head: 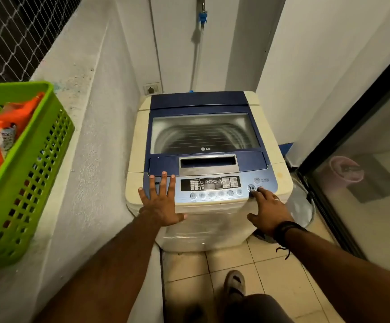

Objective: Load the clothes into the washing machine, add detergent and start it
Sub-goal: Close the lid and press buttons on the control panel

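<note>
A cream and blue top-loading washing machine [280, 176] stands in the corner, its glass lid [202, 131] closed over the steel drum. My left hand [161, 201] lies flat with spread fingers on the left end of the control panel [215, 187]. My right hand [267, 207] reaches to the panel's right end, its index fingertip touching the start/pause button [251, 188]. An orange detergent pouch [5, 131] sits in a green perforated basket [33, 178] on the ledge at the left. No clothes show through the lid.
A white ledge [77, 127] runs along the left wall under netting. A hose with a blue tap fitting [202, 17] hangs behind the machine, beside a wall socket [152, 89]. A glass sliding door [364, 173] closes off the right. My foot [234, 285] stands on tiled floor.
</note>
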